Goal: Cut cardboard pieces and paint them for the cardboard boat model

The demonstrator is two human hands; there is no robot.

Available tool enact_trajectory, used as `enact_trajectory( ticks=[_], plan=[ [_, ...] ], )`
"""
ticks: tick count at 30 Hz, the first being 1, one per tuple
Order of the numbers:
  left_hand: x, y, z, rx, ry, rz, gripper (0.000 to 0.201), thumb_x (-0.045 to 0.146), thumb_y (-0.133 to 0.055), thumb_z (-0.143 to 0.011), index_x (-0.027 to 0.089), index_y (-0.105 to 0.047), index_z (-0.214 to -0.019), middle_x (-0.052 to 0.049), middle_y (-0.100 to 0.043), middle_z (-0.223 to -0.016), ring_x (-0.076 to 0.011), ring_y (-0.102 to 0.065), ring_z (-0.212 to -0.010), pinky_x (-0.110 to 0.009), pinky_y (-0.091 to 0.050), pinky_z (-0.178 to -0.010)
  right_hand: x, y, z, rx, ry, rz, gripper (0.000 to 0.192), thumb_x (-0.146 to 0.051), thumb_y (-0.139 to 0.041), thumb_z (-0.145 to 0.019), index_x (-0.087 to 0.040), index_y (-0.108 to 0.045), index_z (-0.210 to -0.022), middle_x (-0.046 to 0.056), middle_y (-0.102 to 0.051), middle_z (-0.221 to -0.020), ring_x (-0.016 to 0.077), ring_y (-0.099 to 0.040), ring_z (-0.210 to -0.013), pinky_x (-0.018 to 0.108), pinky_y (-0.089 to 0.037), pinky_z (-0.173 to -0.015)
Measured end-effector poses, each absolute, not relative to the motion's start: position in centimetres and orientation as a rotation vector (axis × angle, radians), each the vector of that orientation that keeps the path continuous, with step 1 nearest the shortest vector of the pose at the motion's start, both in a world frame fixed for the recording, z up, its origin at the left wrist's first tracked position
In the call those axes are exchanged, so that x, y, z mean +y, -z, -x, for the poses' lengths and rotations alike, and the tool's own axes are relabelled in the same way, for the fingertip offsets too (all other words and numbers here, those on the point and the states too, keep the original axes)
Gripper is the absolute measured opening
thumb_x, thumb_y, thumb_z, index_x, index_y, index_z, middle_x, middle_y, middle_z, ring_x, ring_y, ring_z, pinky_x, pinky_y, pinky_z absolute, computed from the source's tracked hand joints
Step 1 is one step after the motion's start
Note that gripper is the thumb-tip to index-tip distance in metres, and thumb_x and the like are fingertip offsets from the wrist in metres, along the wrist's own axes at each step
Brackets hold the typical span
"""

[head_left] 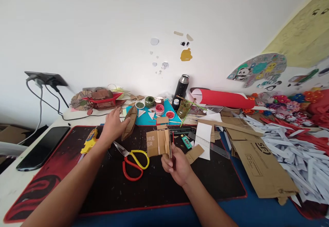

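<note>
My right hand [178, 164] holds a folded brown cardboard piece [158, 142] upright above the black desk mat [154, 186], together with a thin red stick beside it. My left hand [113, 126] reaches forward with fingers spread, touching a long cardboard boat-shaped piece [130, 122] at the mat's far edge. Red and yellow scissors [133, 160] lie on the mat between my two arms. A yellow glue gun [89, 140] lies just left of my left wrist.
Paint pots [159, 109] and a black flask [182, 86] stand at the back by the wall. Cardboard sheets [259, 158], a red paper roll [223, 98] and piles of white paper strips [295, 144] cover the right side. A phone [42, 148] lies at left.
</note>
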State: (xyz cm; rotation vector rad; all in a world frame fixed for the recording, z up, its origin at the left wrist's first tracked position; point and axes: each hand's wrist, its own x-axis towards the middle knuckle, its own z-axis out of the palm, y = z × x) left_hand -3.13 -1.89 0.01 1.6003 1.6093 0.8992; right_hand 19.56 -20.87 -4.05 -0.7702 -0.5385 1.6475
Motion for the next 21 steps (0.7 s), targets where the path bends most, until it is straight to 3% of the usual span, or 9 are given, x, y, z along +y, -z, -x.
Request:
enact_trajectory(
  ticks=[2, 6, 10, 13, 17, 21],
  plan=[
    [-4.9, -1.3, 3.1, 1.537, -0.927, -1.74, 0.066, 0.06, -0.072, -0.09, 0.019, -0.069, -0.142, -0.02, -0.069, -0.152, -0.0428, -0.063, -0.141, -0.054, -0.051, -0.118, -20.6, 4.1, -19.5, -0.516, -1.669, 0.74, 0.064, -0.08, -0.085, -0.084, -0.021, -0.06, -0.081, -0.012, -0.042, -0.048, 0.0052, -0.024, -0.037, 0.02, -0.018, -0.041],
    [-11.1, -2.8, 1.6, 0.988, -0.548, -1.57, 0.072, 0.084, -0.065, -0.088, 0.019, -0.076, -0.119, -0.013, -0.082, -0.11, -0.0309, -0.077, -0.097, -0.042, -0.063, -0.085, -20.3, 4.1, -18.7, -0.581, -1.671, 0.749, 0.065, -0.08, -0.083, -0.085, -0.021, -0.059, -0.078, -0.011, -0.043, -0.049, 0.0055, -0.027, -0.037, 0.021, -0.019, -0.04],
    [-12.9, -2.3, 0.4, 1.079, -0.556, -1.483, 0.061, 0.082, -0.075, -0.078, 0.021, -0.065, -0.08, 0.0, -0.067, -0.066, -0.0189, -0.062, -0.059, -0.031, -0.052, -0.057, -20.5, 4.2, -18.3, -0.742, -1.619, 0.894, 0.068, -0.086, -0.077, -0.087, -0.02, -0.059, -0.08, -0.006, -0.052, -0.054, 0.0073, -0.037, -0.039, 0.022, -0.022, -0.04],
    [-12.4, -1.9, 0.7, 1.257, -0.631, -1.563, 0.053, 0.075, -0.075, -0.079, 0.023, -0.066, -0.08, 0.001, -0.067, -0.063, -0.0189, -0.062, -0.057, -0.03, -0.049, -0.055, -20.7, 4.0, -18.9, -0.904, -1.485, 1.034, 0.072, -0.091, -0.07, -0.087, -0.019, -0.062, -0.085, -0.002, -0.06, -0.064, 0.0084, -0.044, -0.043, 0.021, -0.024, -0.042],
    [-12.4, -1.7, 1.4, 1.228, -0.568, -1.546, 0.049, 0.069, -0.078, -0.077, 0.022, -0.07, -0.089, -0.002, -0.076, -0.07, -0.024, -0.072, -0.064, -0.034, -0.056, -0.061, -21.0, 3.7, -19.6, -1.046, -1.265, 1.201, 0.073, -0.091, -0.072, -0.085, -0.019, -0.07, -0.094, -0.003, -0.057, -0.065, 0.0108, -0.045, -0.048, 0.024, -0.032, -0.044],
    [-12.7, -1.6, 1.9, 1.002, -0.393, -1.392, 0.051, 0.066, -0.083, -0.076, 0.021, -0.074, -0.099, -0.006, -0.083, -0.085, -0.0289, -0.08, -0.081, -0.037, -0.063, -0.071, -21.1, 3.3, -19.4, -1.162, -1.144, 1.392, 0.062, -0.08, -0.069, -0.094, -0.019, -0.071, -0.085, -0.003, -0.053, -0.057, 0.0141, -0.049, -0.049, 0.026, -0.038, -0.046]
  ],
)
